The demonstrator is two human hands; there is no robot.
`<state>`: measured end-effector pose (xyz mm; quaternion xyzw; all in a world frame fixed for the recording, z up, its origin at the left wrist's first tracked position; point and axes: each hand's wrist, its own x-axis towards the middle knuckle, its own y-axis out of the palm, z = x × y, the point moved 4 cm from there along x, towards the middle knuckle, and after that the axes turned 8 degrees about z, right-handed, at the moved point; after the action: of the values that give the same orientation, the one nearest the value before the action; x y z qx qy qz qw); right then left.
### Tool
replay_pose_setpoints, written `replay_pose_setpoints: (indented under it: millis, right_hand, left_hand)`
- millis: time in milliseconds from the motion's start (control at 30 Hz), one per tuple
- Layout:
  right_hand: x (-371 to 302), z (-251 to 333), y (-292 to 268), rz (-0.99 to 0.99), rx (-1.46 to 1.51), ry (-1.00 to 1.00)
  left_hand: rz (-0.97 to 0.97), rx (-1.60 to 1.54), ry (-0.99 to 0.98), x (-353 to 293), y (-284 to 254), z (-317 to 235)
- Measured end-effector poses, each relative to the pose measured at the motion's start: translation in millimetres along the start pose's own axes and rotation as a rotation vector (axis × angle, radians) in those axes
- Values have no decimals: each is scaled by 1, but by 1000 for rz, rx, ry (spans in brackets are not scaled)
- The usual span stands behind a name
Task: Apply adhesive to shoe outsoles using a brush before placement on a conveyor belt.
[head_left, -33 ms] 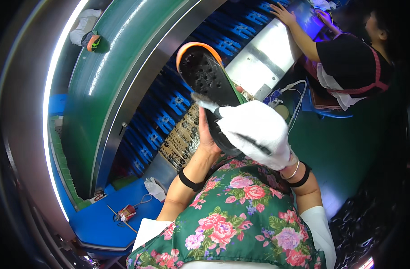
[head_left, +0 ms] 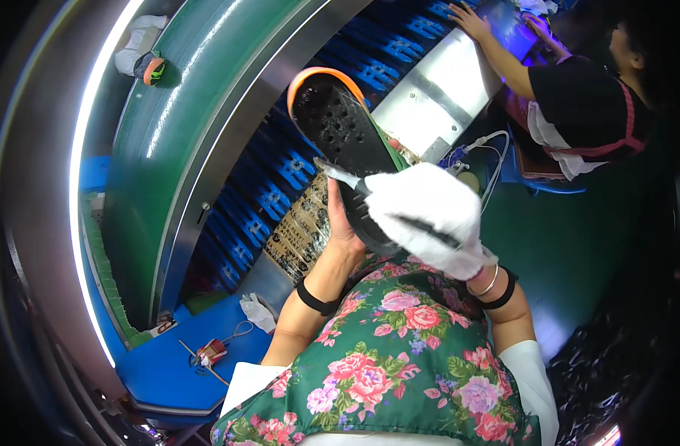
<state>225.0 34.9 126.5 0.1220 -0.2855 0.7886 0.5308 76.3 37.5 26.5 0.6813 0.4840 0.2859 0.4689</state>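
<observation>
In front of my body I hold a long black shoe sole point(head_left: 329, 123) with an orange and green edge and a cluster of round holes. My bare left hand point(head_left: 341, 217) grips it along its left side, fingers mostly hidden beneath. A white cloth glove covers my right hand point(head_left: 427, 215), which is closed round a slim brush point(head_left: 341, 174). The brush's pale, worn tip lies over the left edge of the sole, above my left thumb; whether it touches is unclear. A dark streak marks the glove's back.
A green conveyor belt point(head_left: 150, 215) curves along the left, carrying another shoe point(head_left: 152, 70). On the blue table point(head_left: 158, 375) sit a small red pot point(head_left: 212, 351) and a crumpled white cloth point(head_left: 258, 312). At the far right, a co-worker point(head_left: 578, 100) works beside a metal plate point(head_left: 421, 97).
The brush tip has shifted slightly left across the sole, and my gloved right hand has turned a little with it. The sole has edged slightly left.
</observation>
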Motion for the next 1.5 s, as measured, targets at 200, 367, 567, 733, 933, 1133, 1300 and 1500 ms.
replay_pose_setpoints:
  millis: [200, 367, 567, 733, 933, 1133, 1300, 1500]
  right_hand:
    - [-5, -2, 9, -25, -47, 16]
    - [-5, -10, 5, -76, 101, 54]
    - [-14, -14, 18, 96, -136, -99]
    - [-21, -23, 19, -47, 96, 50]
    - [-24, -8, 21, 25, 108, 1]
    - [-31, -5, 13, 20, -74, -59]
    - [-41, -12, 23, 87, 359, 63]
    - [-43, 2, 28, 158, -109, -134]
  left_hand:
    - [53, -200, -23, 10, 4, 3]
    - [168, -237, 86, 22, 15, -7]
    - [99, -288, 10, 31, 6, -5]
    - [149, -329, 86, 32, 3, -10]
    - [185, -296, 144, 35, 7, -16]
    - [227, -286, 81, 27, 7, -15]
    - [250, -253, 41, 20, -2, -19]
    - [301, -150, -39, 17, -6, -29]
